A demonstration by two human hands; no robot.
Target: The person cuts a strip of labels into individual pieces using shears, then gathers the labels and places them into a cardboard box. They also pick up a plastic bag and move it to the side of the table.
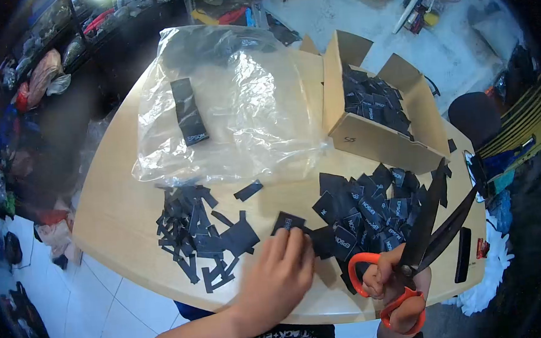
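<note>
My left hand reaches over the table's front part, its fingertips together on a small black label with white print. In my right hand are large scissors with orange handles, their black blades apart and pointing up and away. Between and beyond the hands lies a pile of black printed labels. Left of my left hand is a heap of narrow black offcuts. A longer black strip rests on a clear plastic bag.
An open cardboard box holding many black labels stands at the back right of the table. A dark flat object lies near the right edge. Shelves with bags are at the left, and assorted items cover the floor behind.
</note>
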